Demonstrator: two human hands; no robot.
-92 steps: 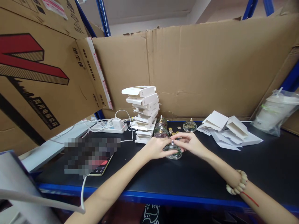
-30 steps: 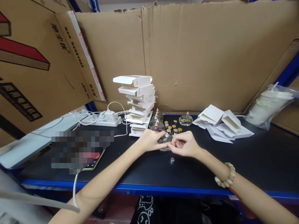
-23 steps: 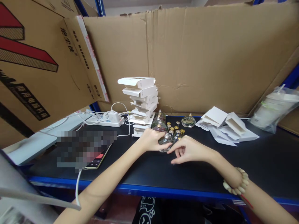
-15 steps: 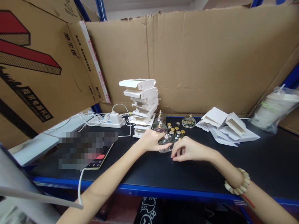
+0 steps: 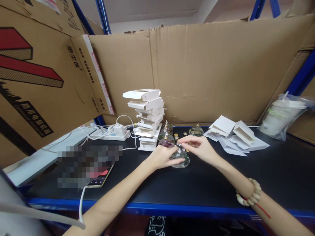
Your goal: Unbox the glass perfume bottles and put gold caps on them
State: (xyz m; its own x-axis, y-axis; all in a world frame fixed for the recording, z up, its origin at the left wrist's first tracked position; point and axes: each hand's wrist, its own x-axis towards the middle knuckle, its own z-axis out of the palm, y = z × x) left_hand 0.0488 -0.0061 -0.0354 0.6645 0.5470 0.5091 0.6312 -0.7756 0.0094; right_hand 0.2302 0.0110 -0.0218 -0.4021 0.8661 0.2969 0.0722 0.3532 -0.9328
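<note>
My left hand [image 5: 160, 158] is closed round the side of a clear, rounded glass perfume bottle [image 5: 182, 162] standing on the black table, its thumb across the front. Above the neck of this bottle, the fingertips of my right hand [image 5: 203, 149] pinch a small silver cap [image 5: 179, 145], partly covered by the fingers. More perfume bottles [image 5: 166, 141] with pointed metal tops stand in a row behind my left hand. Loose gold and silver caps [image 5: 176, 135] lie just beyond my fingers, some hidden by the right hand. Another perfume bottle [image 5: 196, 131] stands apart at the back.
A stack of white boxes [image 5: 145, 123] rises behind the left hand. Folded white cartons [image 5: 236, 136] lie at the right, near a bagged cup [image 5: 282, 116]. On the left are a cabled phone [image 5: 100, 180] and a power strip [image 5: 110, 133]. Cardboard walls [image 5: 209, 72] enclose the table.
My right hand has risen from the tabletop to the neck of the bottle and now pinches a silver cap. My left hand still holds the bottle. The view has tilted slightly.
</note>
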